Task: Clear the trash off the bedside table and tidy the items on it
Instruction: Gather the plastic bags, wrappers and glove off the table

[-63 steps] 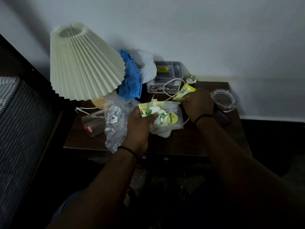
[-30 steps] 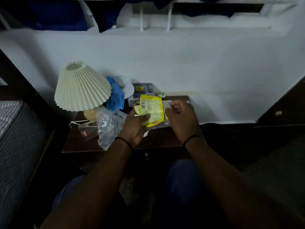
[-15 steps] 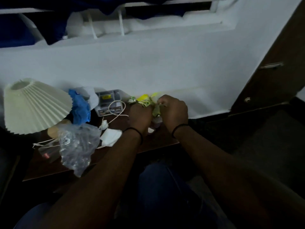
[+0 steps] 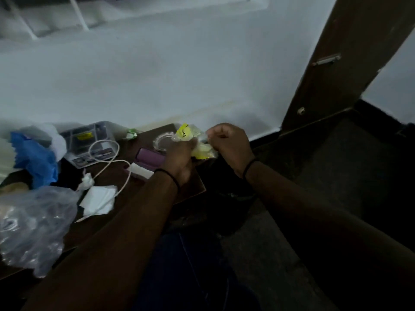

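Roughly mid-task, by our reading. We note that much is left on the bedside table (image 4: 143, 133): a clear plastic bag (image 4: 33, 225) at the near left corner, blue crumpled material (image 4: 36, 160) toward the back, white tissue (image 4: 98, 199) in the middle, a small green-and-white scrap (image 4: 132, 133) by the wall. Items we judge to be kept, namely a grey device (image 4: 89, 142) with a white cable (image 4: 107, 158) looped across it, a purple case (image 4: 150, 160) and a clear round lid (image 4: 160, 141), lie unarranged.

Both hands sit over the table's right edge, close together. The left hand (image 4: 179, 156) grips a bunched yellow wrapper (image 4: 195, 142) with fingers curled round it. The right hand (image 4: 229, 142) is clenched, pinching the wrapper's other side. Below them we make out a dark shape, possibly a bin; too dim to confirm. We judge disposal of the bundle is the step in hand.
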The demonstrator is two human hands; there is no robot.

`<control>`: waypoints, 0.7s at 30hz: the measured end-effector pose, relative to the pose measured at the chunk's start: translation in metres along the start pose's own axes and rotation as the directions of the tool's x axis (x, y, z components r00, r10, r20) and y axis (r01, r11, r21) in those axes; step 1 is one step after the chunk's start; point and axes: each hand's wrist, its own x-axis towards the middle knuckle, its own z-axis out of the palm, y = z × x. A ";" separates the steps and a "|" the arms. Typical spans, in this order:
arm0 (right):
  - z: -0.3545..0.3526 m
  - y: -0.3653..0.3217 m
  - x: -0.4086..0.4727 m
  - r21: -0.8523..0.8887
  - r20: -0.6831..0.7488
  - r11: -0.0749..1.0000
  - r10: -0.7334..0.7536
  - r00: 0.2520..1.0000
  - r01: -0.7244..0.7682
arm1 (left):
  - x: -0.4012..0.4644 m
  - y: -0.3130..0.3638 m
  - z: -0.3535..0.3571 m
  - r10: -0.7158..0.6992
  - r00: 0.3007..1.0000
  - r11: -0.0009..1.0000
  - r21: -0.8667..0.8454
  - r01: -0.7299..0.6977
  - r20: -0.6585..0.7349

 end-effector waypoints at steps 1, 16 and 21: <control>-0.006 0.010 0.004 -0.002 0.004 0.998 0.060 0.998 -0.060 | 0.004 -0.006 0.006 -0.020 0.999 1.000 0.025 0.019 0.041; -0.031 0.190 0.039 -0.501 -0.242 0.865 -0.175 0.954 0.031 | 0.073 -0.067 0.022 0.512 0.832 0.228 0.901 -0.370 0.212; -0.009 0.243 0.055 -0.718 -0.021 0.664 0.281 0.959 -0.210 | 0.094 -0.076 0.005 0.423 0.851 0.040 0.932 -0.360 0.310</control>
